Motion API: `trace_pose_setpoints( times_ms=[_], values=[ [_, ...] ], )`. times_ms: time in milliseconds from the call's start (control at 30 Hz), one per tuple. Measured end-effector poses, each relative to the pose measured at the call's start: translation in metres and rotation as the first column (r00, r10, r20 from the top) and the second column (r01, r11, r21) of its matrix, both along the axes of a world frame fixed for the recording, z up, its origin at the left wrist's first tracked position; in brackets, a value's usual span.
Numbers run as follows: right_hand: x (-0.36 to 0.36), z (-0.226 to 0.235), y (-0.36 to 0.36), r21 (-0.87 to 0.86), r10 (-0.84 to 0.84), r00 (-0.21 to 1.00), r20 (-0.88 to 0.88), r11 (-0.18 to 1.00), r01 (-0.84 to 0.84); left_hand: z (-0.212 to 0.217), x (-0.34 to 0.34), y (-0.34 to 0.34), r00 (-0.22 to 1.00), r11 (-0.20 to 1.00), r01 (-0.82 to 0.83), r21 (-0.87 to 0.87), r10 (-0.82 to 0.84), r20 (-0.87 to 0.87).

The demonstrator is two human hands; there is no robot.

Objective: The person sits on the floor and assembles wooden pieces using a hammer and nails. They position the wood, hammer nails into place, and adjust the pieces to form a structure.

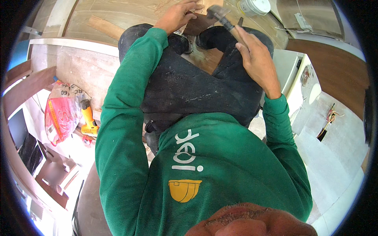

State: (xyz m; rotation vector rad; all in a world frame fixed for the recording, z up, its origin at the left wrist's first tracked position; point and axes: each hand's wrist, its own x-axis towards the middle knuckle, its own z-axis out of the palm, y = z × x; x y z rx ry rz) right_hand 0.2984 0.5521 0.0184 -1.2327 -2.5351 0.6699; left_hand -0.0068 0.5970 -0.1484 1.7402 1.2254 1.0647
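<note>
A hammer (227,24) with a dark head and a wooden handle is gripped in my right hand (258,59). Its head hangs above the far end of a brown wooden board (199,24) between my knees, looking slightly blurred. My left hand (177,16) is at the board's far left corner, thumb and fingers bent close together against the wood. Whatever is between those fingertips is too small to make out. A lighter piece of wood (210,4) lies just beyond, partly behind the hammer head.
A white bucket (258,5) stands at the far right, near a grey panel (311,15). On the left are a loose wood strip (104,26), a red-and-clear plastic bag (61,114) and a yellow-orange power tool (89,120). A white cabinet (301,84) sits close by my right arm.
</note>
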Motion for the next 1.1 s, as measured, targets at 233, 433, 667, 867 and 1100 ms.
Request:
trace_pose_setpoints(
  times_ms=[233, 433, 667, 867, 1100],
  values=[
    [0.005, -0.009, 0.004, -0.175, -0.244, 0.955, -0.17, 0.961, 0.215, 0.013, 0.018, -0.023, 0.974, 0.975, -0.215, -0.063, 0.209, -0.089],
    [0.011, -0.027, 0.0, -0.271, -0.315, 0.93, -0.189, 0.927, 0.259, -0.008, 0.027, -0.022, 0.927, 0.926, -0.361, -0.114, 0.37, 0.067],
    [0.003, -0.017, 0.001, -0.235, -0.272, 0.944, -0.185, 0.945, 0.226, 0.005, 0.031, -0.022, 0.957, 0.954, -0.248, 0.169, 0.268, -0.109],
    [-0.005, -0.015, 0.003, -0.147, -0.212, 0.959, -0.187, 0.972, 0.186, -0.013, 0.022, -0.017, 0.948, 0.961, -0.255, 0.11, 0.271, -0.169],
    [-0.01, -0.026, 0.006, -0.123, -0.209, 0.968, -0.138, 0.974, 0.193, -0.016, 0.023, -0.016, 0.947, 0.953, -0.282, 0.114, 0.295, -0.127]
  ],
)
